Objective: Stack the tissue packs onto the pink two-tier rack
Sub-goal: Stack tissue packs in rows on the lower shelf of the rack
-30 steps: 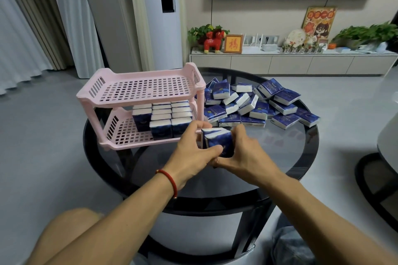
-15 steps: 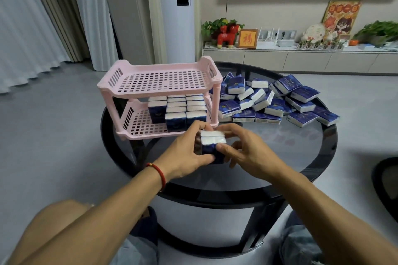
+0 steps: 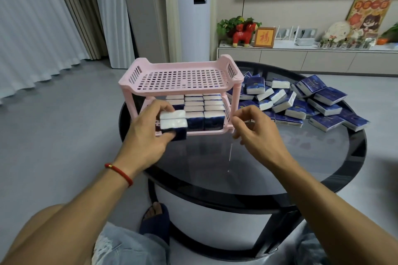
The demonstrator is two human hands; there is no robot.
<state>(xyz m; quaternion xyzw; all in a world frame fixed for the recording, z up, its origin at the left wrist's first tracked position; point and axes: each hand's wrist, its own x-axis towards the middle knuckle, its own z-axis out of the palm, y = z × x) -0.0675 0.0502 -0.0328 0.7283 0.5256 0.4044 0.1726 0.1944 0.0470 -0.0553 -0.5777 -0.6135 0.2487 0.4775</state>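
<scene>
On the dark round glass surface (image 3: pixel 280 163) stands the pink two-tier rack (image 3: pixel 183 77), its top tier bare and its lower tier partly filled with upright rows of tissue packs (image 3: pixel 204 109), white edges up, dark blue faces toward the camera.

From the head view, the left hand (image 3: pixel 148 135) grips two stacked tissue packs (image 3: pixel 173 123), fingers curled over the top and thumb underneath. These two packs sit at the front left opening of the lower tier, just beside the front row already standing there; whether they rest on the tier floor cannot be told. A red cord bracelet (image 3: pixel 119 171) circles that wrist.

Right of those fingers, the right hand (image 3: pixel 254 129) hovers in front of the rack's right front leg, fingers loosely bent and spread, holding nothing; whether the fingertips touch the rack cannot be told.

Beyond and to the right of the right fingers lies a loose heap of blue and white tissue packs (image 3: pixel 312 101) on the surface, well apart from both hands.

Farther back stands a low cabinet (image 3: pixel 301 58) carrying a red horse figure (image 3: pixel 244 35) and a framed picture (image 3: pixel 264 37).
</scene>
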